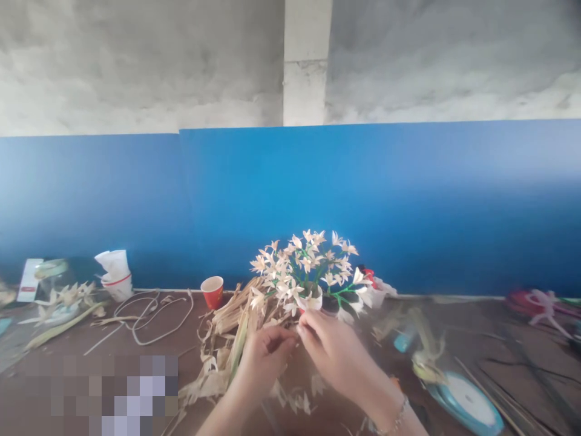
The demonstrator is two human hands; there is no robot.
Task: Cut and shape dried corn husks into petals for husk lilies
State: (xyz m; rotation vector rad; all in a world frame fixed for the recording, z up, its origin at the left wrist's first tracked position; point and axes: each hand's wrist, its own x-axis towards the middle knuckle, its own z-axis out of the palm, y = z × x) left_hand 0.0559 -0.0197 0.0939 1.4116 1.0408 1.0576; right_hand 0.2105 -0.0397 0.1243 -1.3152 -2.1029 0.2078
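Note:
My left hand point(271, 350) and my right hand point(325, 343) meet in the middle, just above the table and close to each other. The fingers of both are drawn into a pinch; whatever lies between the fingertips is too small to make out. Right behind them rises a bunch of cream-white handmade flowers point(305, 264) with green stems, standing in a pale cup point(313, 298) that the petals and my right hand partly cover. Dry corn husks point(236, 312) lie in a pile by my left hand. Loose white petals point(297, 399) are scattered below my hands.
A red paper cup point(212, 293) stands left of the husks. Further left are a white cable point(149, 324), a cup with white paper point(118, 286) and more pale flowers point(68, 300). On the right lies a blue-rimmed spool point(469, 399). A blue partition point(363, 200) closes off the back.

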